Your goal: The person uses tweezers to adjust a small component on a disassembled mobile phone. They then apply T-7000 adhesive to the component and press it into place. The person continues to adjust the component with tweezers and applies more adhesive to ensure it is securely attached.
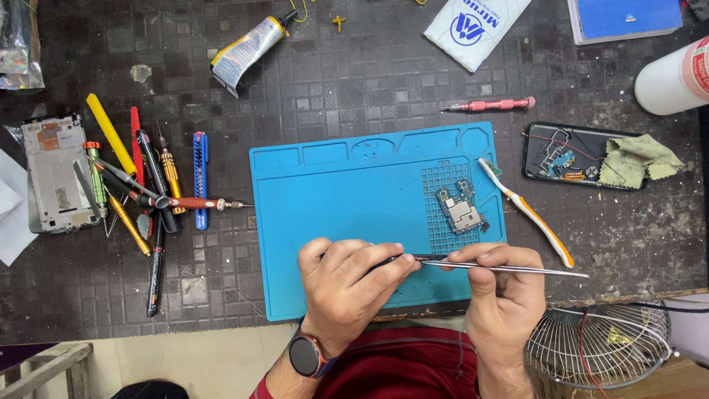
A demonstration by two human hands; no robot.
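Note:
Both hands meet over the near edge of a blue silicone work mat [340, 214]. My right hand [502, 295] grips metal tweezers [517, 268], whose long end points right. My left hand [347, 284], with a dark watch on its wrist, pinches the dark tip end of the tweezers between thumb and fingers. I cannot tell whether anything small sits in the tips. A small phone circuit board [459, 210] lies on the mat's gridded patch, just beyond the hands.
A toothbrush [528, 213] lies at the mat's right edge, a pink screwdriver [491, 106] beyond it. Several screwdrivers and pry tools [148, 192] and a phone frame [53, 174] lie left. A black tray with parts and cloth [583, 157] sits right, a fan grille [598, 343] near right.

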